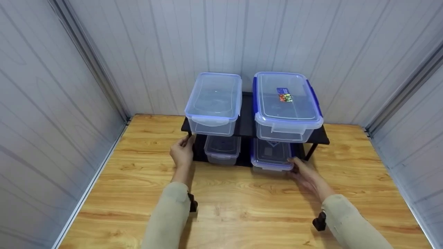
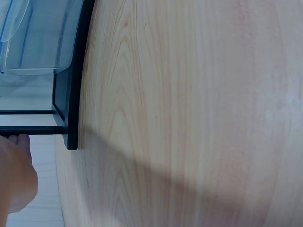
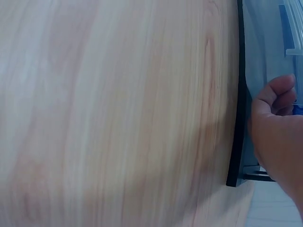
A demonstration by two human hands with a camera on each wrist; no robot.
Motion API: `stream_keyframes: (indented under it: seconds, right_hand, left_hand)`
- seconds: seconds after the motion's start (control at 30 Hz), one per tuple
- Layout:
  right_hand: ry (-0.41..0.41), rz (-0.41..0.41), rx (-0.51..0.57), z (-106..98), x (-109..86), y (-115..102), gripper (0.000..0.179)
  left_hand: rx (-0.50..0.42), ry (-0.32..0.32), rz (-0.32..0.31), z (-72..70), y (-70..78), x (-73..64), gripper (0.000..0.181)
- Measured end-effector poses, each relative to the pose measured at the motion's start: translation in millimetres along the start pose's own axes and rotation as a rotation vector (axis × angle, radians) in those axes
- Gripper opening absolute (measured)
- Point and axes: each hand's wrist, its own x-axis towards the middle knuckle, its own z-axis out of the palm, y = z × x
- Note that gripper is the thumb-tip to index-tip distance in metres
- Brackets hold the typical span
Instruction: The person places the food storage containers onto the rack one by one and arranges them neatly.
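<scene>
A black two-tier rack holds clear plastic food containers with lids. My left hand is at the rack's left front post, its fingertips pinching it just under the upper shelf. On the lower shelf at the right sits a blue-rimmed food container, its front end at the shelf's front edge. My right hand grips that container's front right corner, thumb on the lid's edge. In the right wrist view, the curled fingers are against the container's side.
A smaller lidded container stands lower left. Above are a clear container and a larger one with blue side clips. The rack stands on a wood-grain table, close to the pale back wall; side panels flank the table.
</scene>
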Motion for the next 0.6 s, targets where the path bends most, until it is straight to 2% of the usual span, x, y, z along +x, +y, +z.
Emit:
stream_keyframes:
  seconds: [0.23, 0.43, 0.6]
  right_hand:
    - [0.045, -0.026, 0.047, 2.4, 1.0, 0.2, 0.017]
    - [0.048, -0.059, 0.045, 2.8, 1.1, 0.8, 0.010]
    - [0.066, -0.095, -0.021, 3.4, -1.9, 2.5, 0.036]
  left_hand:
    - [-0.009, 0.004, -0.011, 0.6, -0.6, -0.5, 0.019]
    - [-0.034, 0.009, -0.023, 1.2, 0.2, -1.3, 0.020]
    - [-0.046, -0.001, -0.030, 1.2, 1.3, -1.3, 0.020]
